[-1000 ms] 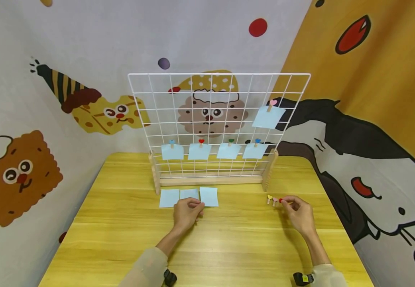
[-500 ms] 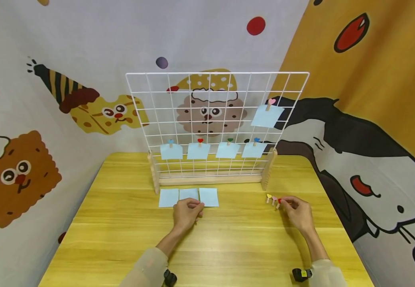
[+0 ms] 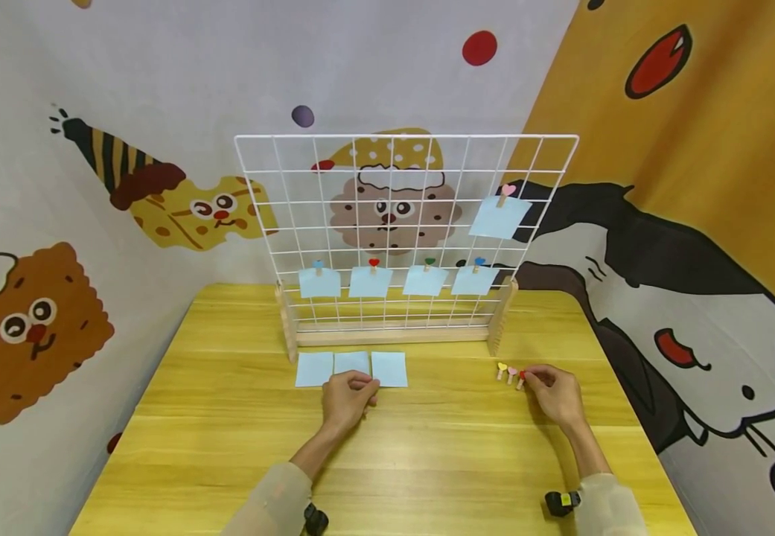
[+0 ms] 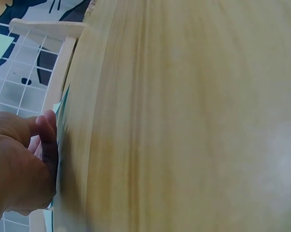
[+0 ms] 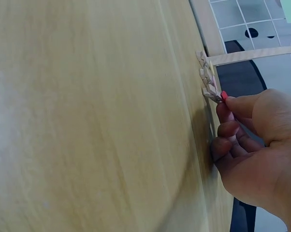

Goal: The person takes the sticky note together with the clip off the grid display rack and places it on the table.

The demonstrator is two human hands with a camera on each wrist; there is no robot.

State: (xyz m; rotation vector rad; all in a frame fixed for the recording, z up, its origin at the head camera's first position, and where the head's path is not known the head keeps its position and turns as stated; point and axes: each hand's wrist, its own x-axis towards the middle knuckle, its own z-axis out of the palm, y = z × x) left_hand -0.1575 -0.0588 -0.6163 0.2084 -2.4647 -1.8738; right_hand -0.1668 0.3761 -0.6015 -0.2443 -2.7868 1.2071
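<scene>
Three pale blue sticky notes lie in a row in front of the wire grid (image 3: 394, 336). At the right-hand sticky note (image 3: 391, 368), my left hand (image 3: 345, 402) pinches the near left corner between thumb and index finger; the exact contact is partly hidden in the left wrist view. The left sticky note (image 3: 314, 369) lies apart from the fingers, while the hand partly covers the middle sticky note (image 3: 351, 362). My right hand (image 3: 557, 398) pinches the red heart of a mini clothespin (image 5: 224, 95). Beside it are a pink-heart clothespin (image 3: 511, 374) and a yellow-heart clothespin (image 3: 501, 370).
The white grid (image 3: 406, 136) stands upright in wooden feet at the table's back. Several notes hang from it by heart clothespins: a lower row, plus one higher note (image 3: 499, 217) at the right. Printed fabric (image 3: 193, 74) hangs behind the wooden table (image 3: 427, 454).
The red clothespin stands slightly more apart from my right fingers' cover, its wooden legs now visible. Both hands stay almost in place; the view has shifted slightly.
</scene>
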